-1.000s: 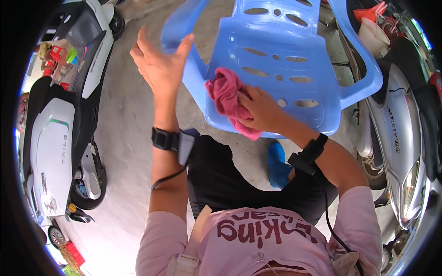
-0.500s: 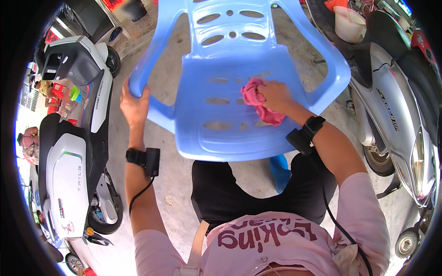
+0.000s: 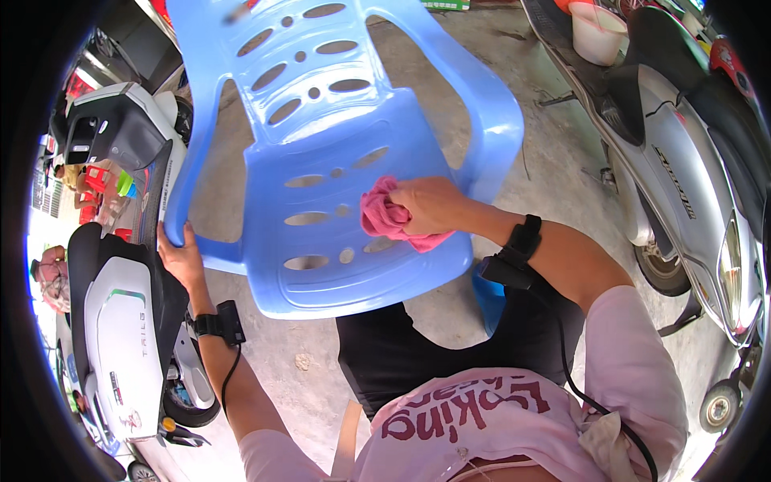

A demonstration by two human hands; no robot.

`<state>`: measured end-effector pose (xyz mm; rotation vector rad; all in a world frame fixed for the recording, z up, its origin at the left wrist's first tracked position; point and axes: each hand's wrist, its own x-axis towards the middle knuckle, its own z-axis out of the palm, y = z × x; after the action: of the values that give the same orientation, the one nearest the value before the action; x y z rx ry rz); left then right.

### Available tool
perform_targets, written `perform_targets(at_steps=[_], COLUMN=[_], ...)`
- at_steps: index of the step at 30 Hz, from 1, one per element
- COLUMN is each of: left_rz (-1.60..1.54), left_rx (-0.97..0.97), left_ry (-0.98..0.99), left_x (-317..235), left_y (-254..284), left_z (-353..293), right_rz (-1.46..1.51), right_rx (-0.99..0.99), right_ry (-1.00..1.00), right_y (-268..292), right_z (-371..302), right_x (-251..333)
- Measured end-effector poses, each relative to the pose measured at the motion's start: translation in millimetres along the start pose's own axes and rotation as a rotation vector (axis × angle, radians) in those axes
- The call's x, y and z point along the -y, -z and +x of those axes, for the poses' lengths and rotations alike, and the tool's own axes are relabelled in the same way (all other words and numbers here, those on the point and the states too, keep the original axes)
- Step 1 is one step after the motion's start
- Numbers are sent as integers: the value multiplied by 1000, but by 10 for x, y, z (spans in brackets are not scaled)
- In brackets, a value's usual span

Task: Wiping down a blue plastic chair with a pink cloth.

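Observation:
A light blue plastic armchair (image 3: 345, 281) with oval slots in its seat and back stands in front of me, its back leaning away to the upper left. My left hand (image 3: 181, 259) is closed around the front bend of its left armrest, thumb on the inner side. Bunched in my right hand (image 3: 434, 205) is a pink cloth (image 3: 381, 213), which lies against the right part of the seat near the slots. My right palm and the fingers under the cloth are partly hidden. Both wrists wear black straps with small boxes and cables.
A white and black scooter (image 3: 124, 337) stands close on the left, beside my left hand. On the right is a silver scooter (image 3: 699, 209), with a white bucket (image 3: 596, 36) near its front. Something blue (image 3: 487, 297) shows by my knee. Another person (image 3: 52, 277) is at the far left.
The chair has shifted left and toward me and turned, its back swinging to the left. My left hand went along with the armrest. My right hand and the cloth moved left and slightly down.

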<state>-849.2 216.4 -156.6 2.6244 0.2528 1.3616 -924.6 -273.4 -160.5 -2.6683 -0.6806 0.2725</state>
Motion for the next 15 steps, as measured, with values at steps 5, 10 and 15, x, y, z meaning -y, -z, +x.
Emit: perform_targets(at_steps=[5, 10, 15], left_rz=[141, 150, -12], left_rx=[6, 194, 868], left_ry=[99, -332, -389], left_x=[-61, -940, -1345], left_y=[-39, 317, 297], left_z=[-83, -760, -1547], right_rz=[383, -179, -315], right_rx=[-775, -1115, -607], right_ry=[-3, -73, -79], right_y=[761, 1229, 904], right_z=[-489, -958, -749], right_x=[78, -93, -273])
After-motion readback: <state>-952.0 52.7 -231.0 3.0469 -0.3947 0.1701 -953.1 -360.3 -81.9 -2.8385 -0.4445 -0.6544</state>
